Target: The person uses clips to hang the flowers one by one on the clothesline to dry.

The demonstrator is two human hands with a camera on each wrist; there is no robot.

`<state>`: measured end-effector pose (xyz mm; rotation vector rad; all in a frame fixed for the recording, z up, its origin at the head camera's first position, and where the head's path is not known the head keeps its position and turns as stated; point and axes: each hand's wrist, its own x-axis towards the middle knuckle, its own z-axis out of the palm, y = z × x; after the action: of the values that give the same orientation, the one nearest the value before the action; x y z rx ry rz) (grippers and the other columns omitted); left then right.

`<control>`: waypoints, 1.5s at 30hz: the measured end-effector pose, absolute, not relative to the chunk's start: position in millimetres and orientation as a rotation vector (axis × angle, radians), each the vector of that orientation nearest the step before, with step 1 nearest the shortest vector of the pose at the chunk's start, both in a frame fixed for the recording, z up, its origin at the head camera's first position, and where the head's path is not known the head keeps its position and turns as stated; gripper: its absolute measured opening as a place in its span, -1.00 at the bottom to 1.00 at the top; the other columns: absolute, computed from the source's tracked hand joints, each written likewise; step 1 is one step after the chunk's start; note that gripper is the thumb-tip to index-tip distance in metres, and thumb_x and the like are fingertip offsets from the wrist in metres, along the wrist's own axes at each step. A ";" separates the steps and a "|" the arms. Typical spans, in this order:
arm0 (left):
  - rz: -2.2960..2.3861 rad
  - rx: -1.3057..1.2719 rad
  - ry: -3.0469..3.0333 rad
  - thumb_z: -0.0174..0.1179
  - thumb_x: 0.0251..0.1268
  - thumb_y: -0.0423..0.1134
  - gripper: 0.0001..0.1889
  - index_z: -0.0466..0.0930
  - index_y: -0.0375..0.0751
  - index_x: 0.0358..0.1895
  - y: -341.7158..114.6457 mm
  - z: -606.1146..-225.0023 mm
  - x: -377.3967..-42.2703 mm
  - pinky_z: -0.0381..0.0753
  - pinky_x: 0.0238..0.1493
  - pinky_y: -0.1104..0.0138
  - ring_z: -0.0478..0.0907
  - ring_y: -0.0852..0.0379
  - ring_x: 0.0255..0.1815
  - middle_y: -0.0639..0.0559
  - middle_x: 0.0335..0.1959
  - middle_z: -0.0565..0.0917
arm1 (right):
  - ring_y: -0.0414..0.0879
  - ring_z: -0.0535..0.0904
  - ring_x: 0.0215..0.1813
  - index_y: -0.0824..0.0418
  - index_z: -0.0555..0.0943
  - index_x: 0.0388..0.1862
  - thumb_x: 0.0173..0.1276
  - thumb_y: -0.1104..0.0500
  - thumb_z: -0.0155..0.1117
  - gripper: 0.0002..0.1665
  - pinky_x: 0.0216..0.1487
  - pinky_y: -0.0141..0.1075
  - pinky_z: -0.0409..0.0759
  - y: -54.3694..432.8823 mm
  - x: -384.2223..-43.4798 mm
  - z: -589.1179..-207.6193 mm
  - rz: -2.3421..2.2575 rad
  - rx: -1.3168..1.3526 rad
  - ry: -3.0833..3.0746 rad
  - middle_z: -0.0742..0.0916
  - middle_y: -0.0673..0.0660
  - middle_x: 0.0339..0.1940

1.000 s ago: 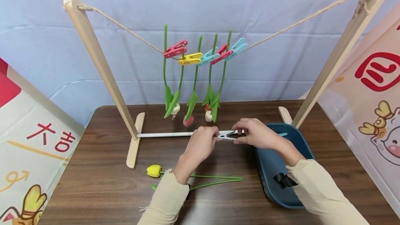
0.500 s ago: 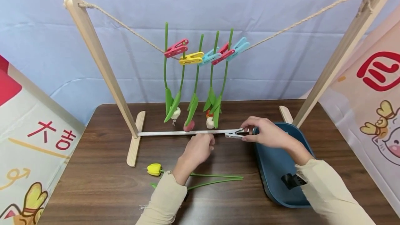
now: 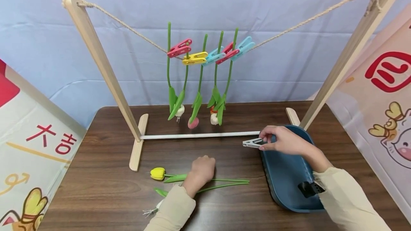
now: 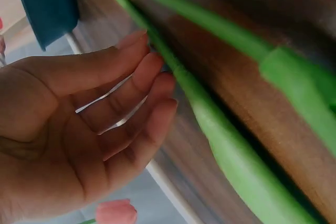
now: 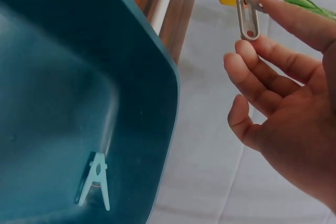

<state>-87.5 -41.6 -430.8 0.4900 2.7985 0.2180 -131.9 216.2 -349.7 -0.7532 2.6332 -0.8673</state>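
My right hand (image 3: 284,139) pinches a pale grey clothespin (image 3: 252,143) by its handles between thumb and fingers, beside the left rim of the blue bin (image 3: 269,184). Over two artificial tulips on the table is my left hand (image 3: 200,170), holding nothing. In the left wrist view its fingers are loosely bent, with fingertips right beside a green stem (image 4: 173,64). One tulip has a yellow bloom (image 3: 157,173); the other's white bloom (image 3: 159,204) is partly hidden by my left sleeve. Their stems run to the right, partly behind the left hand.
Several tulips (image 3: 196,102) hang upside down from a rope (image 3: 128,27), held by red, yellow (image 3: 194,58) and blue clothespins. Wooden posts (image 3: 99,56) and a white crossbar (image 3: 192,135) frame them. A light blue clothespin (image 5: 95,182) lies in the bin.
My left hand has let go of the grey clothespin and moved down toward the viewer, over the tulip stems. The right hand has carried the clothespin rightward to the bin's edge.
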 end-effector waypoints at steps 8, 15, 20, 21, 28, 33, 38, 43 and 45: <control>0.181 0.478 2.806 0.13 0.13 -0.39 -0.92 0.61 -0.20 -0.34 -40.9 -437.5 -85.4 0.56 -0.39 0.18 0.57 -0.03 -0.33 -0.08 -0.38 0.60 | -0.17 0.44 -0.37 0.28 0.55 -0.21 0.13 0.17 0.35 -0.71 -0.37 -0.33 0.42 221.2 -132.4 -351.6 -0.862 -0.717 2.650 0.55 0.03 -0.40; 0.198 0.476 2.783 0.14 0.14 -0.41 -0.91 0.61 -0.21 -0.34 -43.7 -435.8 -85.7 0.56 -0.38 0.16 0.56 -0.04 -0.30 -0.09 -0.37 0.59 | -0.16 0.43 -0.37 0.28 0.54 -0.24 0.10 0.20 0.37 -0.72 -0.39 -0.33 0.39 225.9 -131.2 -348.1 -0.892 -0.699 2.740 0.55 0.03 -0.42; 0.210 0.493 2.774 0.12 0.15 -0.42 -0.89 0.62 -0.20 -0.32 -45.0 -434.6 -86.5 0.56 -0.34 0.16 0.55 -0.04 -0.27 -0.08 -0.35 0.59 | -0.14 0.42 -0.35 0.30 0.52 -0.24 0.11 0.23 0.36 -0.73 -0.39 -0.34 0.39 232.1 -130.5 -347.8 -0.910 -0.677 2.776 0.55 0.07 -0.39; 0.208 0.492 2.769 0.12 0.15 -0.42 -0.89 0.62 -0.20 -0.31 -44.9 -434.5 -86.6 0.56 -0.34 0.16 0.55 -0.04 -0.27 -0.08 -0.35 0.59 | -0.14 0.42 -0.35 0.30 0.52 -0.24 0.12 0.23 0.36 -0.73 -0.39 -0.34 0.39 233.2 -130.4 -347.9 -0.914 -0.669 2.774 0.55 0.08 -0.38; 0.200 0.504 2.780 0.12 0.15 -0.42 -0.91 0.61 -0.22 -0.34 -45.5 -437.3 -87.7 0.56 -0.37 0.16 0.56 -0.06 -0.30 -0.10 -0.36 0.59 | -0.14 0.41 -0.33 0.33 0.51 -0.20 0.16 0.23 0.32 -0.72 -0.41 -0.34 0.38 238.5 -128.7 -346.7 -0.941 -0.640 2.760 0.54 0.11 -0.34; 0.319 0.536 2.831 0.10 0.10 -0.48 -0.81 0.48 -0.21 -0.62 -51.6 -429.4 -93.9 0.51 -0.53 0.20 0.54 -0.02 -0.49 -0.07 -0.58 0.53 | -0.14 0.41 -0.33 0.35 0.50 -0.14 0.20 0.24 0.28 -0.71 -0.41 -0.34 0.36 242.4 -127.5 -344.7 -0.956 -0.629 2.787 0.55 0.10 -0.33; 0.493 0.609 2.877 0.08 -0.05 -0.58 -0.69 0.30 -0.11 -0.72 -59.5 -411.0 -103.0 0.39 -0.60 0.27 0.42 0.08 -0.62 0.06 -0.72 0.38 | -0.20 0.42 -0.34 0.36 0.51 -0.14 0.19 0.27 0.28 -0.72 -0.42 -0.35 0.36 247.3 -127.5 -342.6 -0.952 -0.675 2.850 0.56 0.07 -0.34; 0.622 0.732 3.000 0.08 -0.19 -0.64 -0.73 0.42 -0.14 -0.61 -63.5 -391.8 -109.5 0.41 -0.58 0.28 0.45 0.08 -0.59 0.07 -0.68 0.42 | -0.25 0.41 -0.36 0.37 0.50 -0.13 0.17 0.32 0.29 -0.71 -0.47 -0.36 0.36 253.8 -128.1 -336.9 -0.931 -0.714 2.907 0.55 0.07 -0.34; 0.689 0.773 3.046 0.06 -0.21 -0.65 -0.74 0.44 -0.17 -0.58 -63.1 -384.7 -111.4 0.40 -0.57 0.28 0.43 0.08 -0.59 0.06 -0.67 0.42 | -0.28 0.41 -0.37 0.37 0.50 -0.14 0.14 0.35 0.30 -0.70 -0.47 -0.37 0.37 255.8 -128.9 -334.9 -0.928 -0.720 2.927 0.55 0.06 -0.34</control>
<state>-111.4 -63.1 -384.7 0.7729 3.0462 0.6890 -128.9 255.8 -334.9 -0.7203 2.9270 -0.9276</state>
